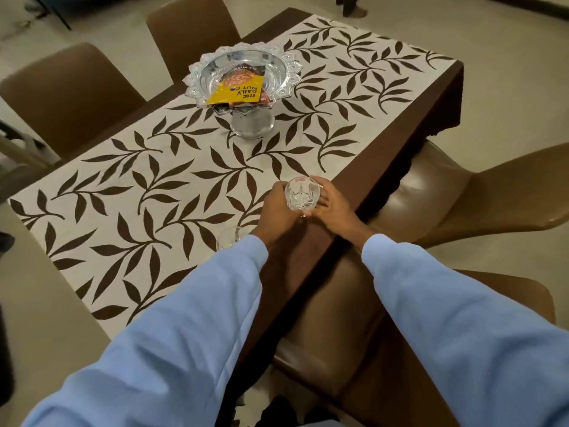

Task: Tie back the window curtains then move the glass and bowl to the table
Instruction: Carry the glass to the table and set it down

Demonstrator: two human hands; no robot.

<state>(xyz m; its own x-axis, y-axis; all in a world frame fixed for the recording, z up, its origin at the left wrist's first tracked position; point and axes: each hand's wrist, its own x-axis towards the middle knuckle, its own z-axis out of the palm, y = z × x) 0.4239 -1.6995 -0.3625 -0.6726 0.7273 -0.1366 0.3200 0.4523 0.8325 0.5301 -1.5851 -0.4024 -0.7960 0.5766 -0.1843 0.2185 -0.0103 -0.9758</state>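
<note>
Two hands on one cut-glass tumbler [300, 197]: left hand [277, 211] and right hand [332, 206] both curl round it at the counter [172, 180] edge, probably guarding fragile glass for set-down.

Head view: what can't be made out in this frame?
1. Head view: whether the glass rests on the table; the left hand and right hand wrap it.
2. Head view: most of the second glass, behind the left sleeve.
3. Head view: the packets in the bowl, covered by the yellow packet.
4. Head view: the curtains, outside the frame.
5. Head view: the sticker text on the glass, too small.
</note>
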